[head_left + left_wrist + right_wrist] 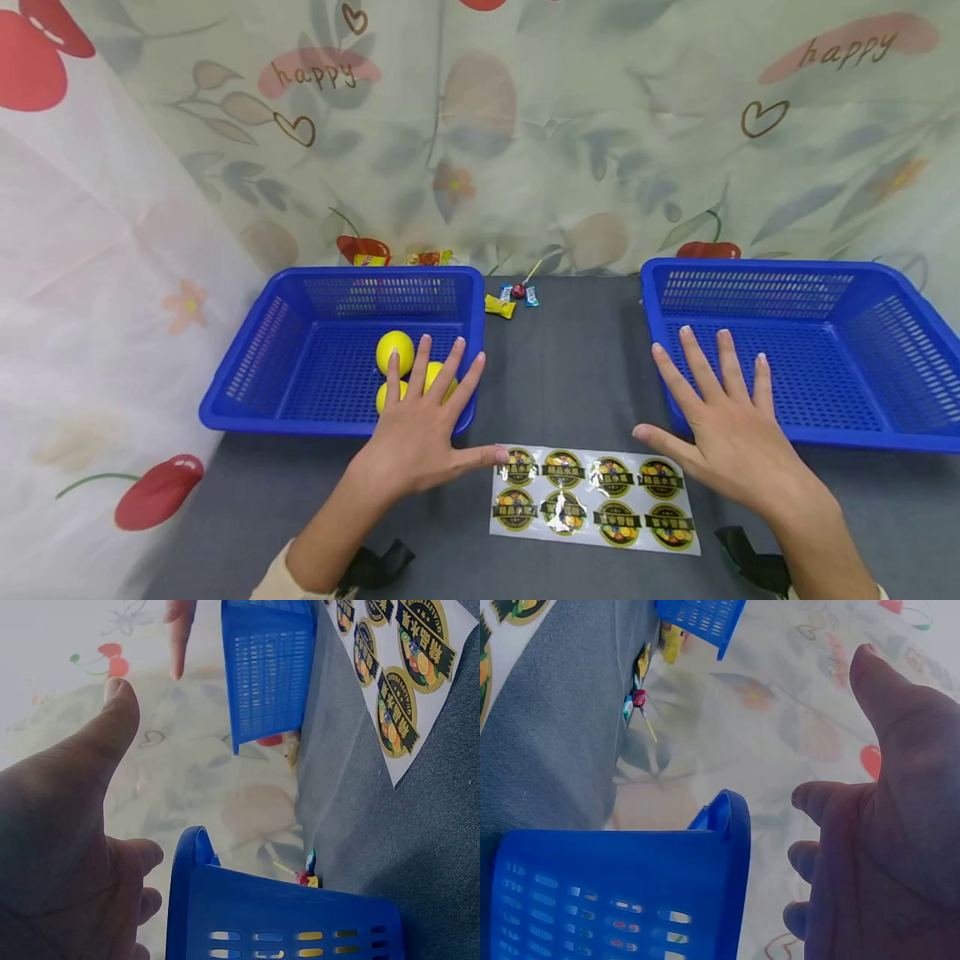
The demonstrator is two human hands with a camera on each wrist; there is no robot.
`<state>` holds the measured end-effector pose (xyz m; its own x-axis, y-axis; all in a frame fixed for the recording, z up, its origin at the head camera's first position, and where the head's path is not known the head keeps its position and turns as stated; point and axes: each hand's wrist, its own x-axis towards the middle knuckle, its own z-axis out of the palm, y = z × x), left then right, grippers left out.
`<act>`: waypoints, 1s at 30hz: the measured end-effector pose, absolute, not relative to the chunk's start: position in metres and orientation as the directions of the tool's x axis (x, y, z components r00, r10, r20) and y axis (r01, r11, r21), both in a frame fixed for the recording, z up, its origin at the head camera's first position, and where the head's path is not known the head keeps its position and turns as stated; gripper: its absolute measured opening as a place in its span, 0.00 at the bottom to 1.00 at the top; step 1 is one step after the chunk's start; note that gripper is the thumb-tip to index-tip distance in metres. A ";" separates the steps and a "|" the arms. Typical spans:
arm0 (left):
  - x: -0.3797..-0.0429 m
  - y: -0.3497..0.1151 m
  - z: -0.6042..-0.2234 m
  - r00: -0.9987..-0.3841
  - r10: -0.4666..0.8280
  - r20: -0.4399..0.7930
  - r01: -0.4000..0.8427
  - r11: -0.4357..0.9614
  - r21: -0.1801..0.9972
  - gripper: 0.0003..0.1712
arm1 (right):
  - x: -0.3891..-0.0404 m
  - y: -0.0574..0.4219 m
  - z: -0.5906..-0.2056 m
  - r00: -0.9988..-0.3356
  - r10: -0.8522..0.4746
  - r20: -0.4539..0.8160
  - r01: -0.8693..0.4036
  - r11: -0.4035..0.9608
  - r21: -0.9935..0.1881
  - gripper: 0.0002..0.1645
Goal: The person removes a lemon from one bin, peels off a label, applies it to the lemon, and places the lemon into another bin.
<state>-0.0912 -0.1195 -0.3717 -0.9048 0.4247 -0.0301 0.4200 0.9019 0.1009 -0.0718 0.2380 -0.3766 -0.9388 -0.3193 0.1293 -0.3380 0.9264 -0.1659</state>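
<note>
Both hands hover palm down with fingers spread, holding nothing. In the head view, the left hand [416, 433] is over the front right corner of the left blue basket [247, 358], partly covering several yellow balls [395, 352] inside. Its thumb overlaps the upper left corner of a sticker sheet [592, 500]; whether they touch I cannot tell. Over the front left edge of the right blue basket [862, 442] is the right hand [727, 433]. Each wrist view shows a palm beside a basket wall, with the left palm [60, 847] and right palm [900, 847] apart from it.
Between the baskets at the back lie a yellow-wrapped candy [500, 307], a lollipop [519, 291] and small blue wrapped candies [532, 297]. More packets [429, 258] show behind the left basket. A patterned curtain [525, 125] borders the grey table [562, 367].
</note>
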 end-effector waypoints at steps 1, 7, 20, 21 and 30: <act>-0.091 -0.120 -0.372 -0.905 0.425 -0.032 0.420 0.902 0.095 0.63 | -0.072 0.238 -0.377 -0.939 -0.321 0.127 -0.339 0.926 -0.167 0.57; -0.092 -0.120 -0.370 -0.905 0.423 -0.043 0.420 0.905 0.071 0.63 | -0.071 0.239 -0.376 -0.938 -0.323 0.127 -0.341 0.924 -0.171 0.57; -0.111 -0.149 -0.363 -0.924 0.380 -0.031 0.363 0.902 0.233 0.61 | -0.065 0.241 -0.375 -0.932 -0.331 0.150 -0.354 0.920 -0.170 0.57; -0.116 -0.154 -0.363 -0.930 0.365 -0.032 0.347 0.905 0.246 0.60 | -0.065 0.240 -0.376 -0.928 -0.337 0.158 -0.361 0.919 -0.161 0.57; -0.145 -0.173 -0.375 -0.933 0.344 -0.103 0.317 0.923 0.218 0.45 | -0.058 0.230 -0.390 -0.790 -0.514 0.335 -0.565 0.822 -0.071 0.47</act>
<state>-0.1454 -0.1728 -0.3751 -0.9332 0.3443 -0.1029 0.3167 0.9232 0.2177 -0.0579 0.2304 -0.3903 -0.7897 -0.5141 0.3349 -0.5653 0.8218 -0.0712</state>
